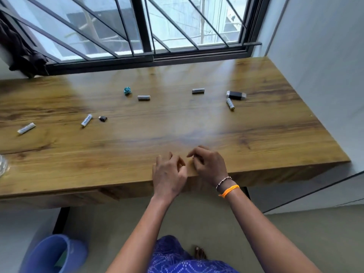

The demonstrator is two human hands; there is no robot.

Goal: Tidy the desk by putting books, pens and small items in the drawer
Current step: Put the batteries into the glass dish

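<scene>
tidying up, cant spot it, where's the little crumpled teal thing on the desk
In the head view, the crumpled teal scrap lies far left of centre, near the window, just left of a battery.

I see a wooden desk (256,123) under a dark-framed window (143,26) with slanted metal bars (78,30), daylight glaring on the wood. Pale wall (325,56) on the right. Dark cloth (21,50) hangs at left. Grey floor (295,233) below, blue bucket (53,253) under the desk.
</scene>
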